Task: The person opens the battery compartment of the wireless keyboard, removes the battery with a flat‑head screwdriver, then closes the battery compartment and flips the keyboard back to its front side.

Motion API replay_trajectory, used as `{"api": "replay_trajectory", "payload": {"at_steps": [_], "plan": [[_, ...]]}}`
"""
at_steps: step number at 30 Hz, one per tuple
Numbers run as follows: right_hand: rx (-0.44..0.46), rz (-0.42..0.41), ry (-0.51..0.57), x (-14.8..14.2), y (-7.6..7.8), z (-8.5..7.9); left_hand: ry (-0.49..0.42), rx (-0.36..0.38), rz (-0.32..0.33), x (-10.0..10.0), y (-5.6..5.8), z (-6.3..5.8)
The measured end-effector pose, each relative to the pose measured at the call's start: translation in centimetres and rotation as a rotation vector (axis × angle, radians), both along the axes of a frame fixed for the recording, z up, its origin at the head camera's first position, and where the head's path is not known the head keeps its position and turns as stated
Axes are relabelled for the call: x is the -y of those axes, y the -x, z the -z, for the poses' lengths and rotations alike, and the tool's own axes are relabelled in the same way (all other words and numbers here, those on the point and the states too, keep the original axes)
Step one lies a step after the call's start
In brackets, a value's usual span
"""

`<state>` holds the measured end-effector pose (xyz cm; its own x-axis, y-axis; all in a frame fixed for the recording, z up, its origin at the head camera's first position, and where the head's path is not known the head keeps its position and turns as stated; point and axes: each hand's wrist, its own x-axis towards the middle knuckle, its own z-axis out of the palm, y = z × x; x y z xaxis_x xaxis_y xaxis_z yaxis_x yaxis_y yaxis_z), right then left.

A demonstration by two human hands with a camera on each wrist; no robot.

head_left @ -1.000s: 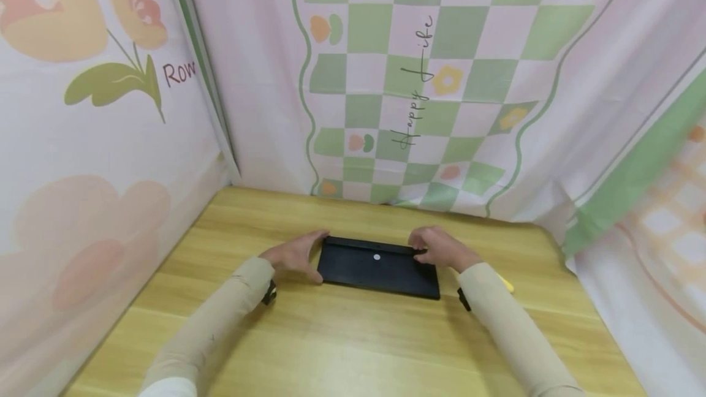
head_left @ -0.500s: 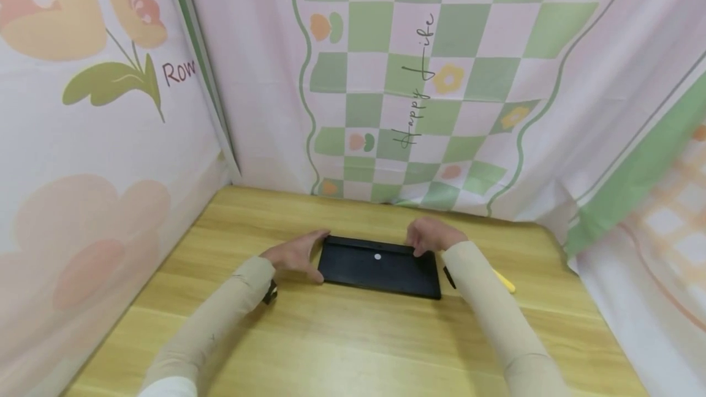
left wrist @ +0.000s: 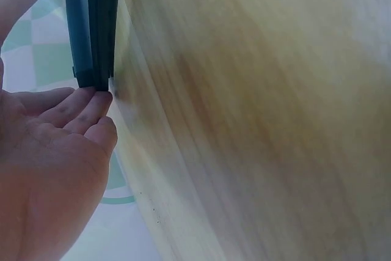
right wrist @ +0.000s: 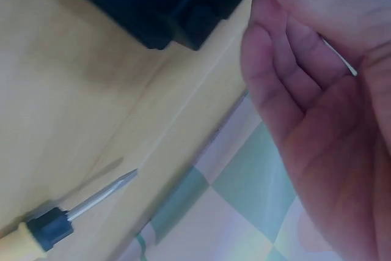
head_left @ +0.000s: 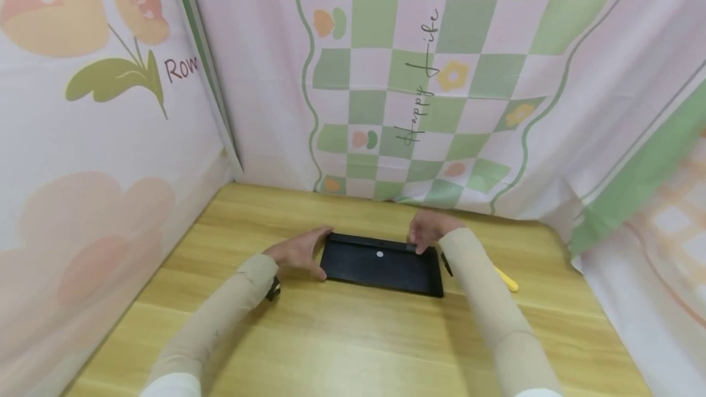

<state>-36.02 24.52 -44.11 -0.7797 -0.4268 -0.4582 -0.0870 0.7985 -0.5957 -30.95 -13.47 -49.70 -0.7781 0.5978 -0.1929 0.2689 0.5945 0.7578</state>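
Lying flat on the table [head_left: 342,348], the black panel [head_left: 380,265] sits near the middle of the far half, its long edges running left to right, a small white dot near its far edge. It rests well clear of the cloth backdrop [head_left: 441,78] that walls in the table on three sides.

Left hand [head_left: 298,252] — positioned at the panel's left end. The fingers curve over the far-left corner and the thumb reaches the near-left corner, so the end sits between them. In the left wrist view the fingertips [left wrist: 91,99] touch the panel's lower corner edge; the fingers are only lightly bent, and a firm grip cannot be confirmed.

Right hand [head_left: 430,230] — positioned at the far edge of the panel, toward its right end. The fingers curl down onto that edge. In the right wrist view the fingertips [right wrist: 278,10] meet the corner of the panel [right wrist: 165,4], with the palm open toward the camera; whether they pinch it or merely rest on it cannot be told.

A screwdriver [right wrist: 55,224] with a yellow handle, black collar and bare metal shaft lies on the table to the right of the panel, apart from both hands. In the head view only its yellow handle [head_left: 506,279] shows beyond the right sleeve [head_left: 485,305]
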Motion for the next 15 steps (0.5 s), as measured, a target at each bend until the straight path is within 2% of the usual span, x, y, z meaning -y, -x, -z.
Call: {"api": "replay_trajectory", "payload": {"at_steps": [3, 5, 10, 15], "plan": [[-0.274, -0.16, -0.173, -0.8, -0.3, 0.0, -0.008, 0.004, 0.0, 0.0, -0.2, -0.3], [-0.368, -0.214, -0.167, -1.0, -0.7, 0.0, -0.015, 0.004, 0.002, 0.0, -0.4, -0.4], [-0.57, -0.329, -0.183, -1.4, -2.7, 0.1, -0.026, 0.013, 0.007, 0.1, -0.3, -0.3], [-0.707, -0.405, -0.203, -1.9, -4.1, 1.0, -0.019, 0.018, -0.001, 0.0, -0.3, 0.0]]}}
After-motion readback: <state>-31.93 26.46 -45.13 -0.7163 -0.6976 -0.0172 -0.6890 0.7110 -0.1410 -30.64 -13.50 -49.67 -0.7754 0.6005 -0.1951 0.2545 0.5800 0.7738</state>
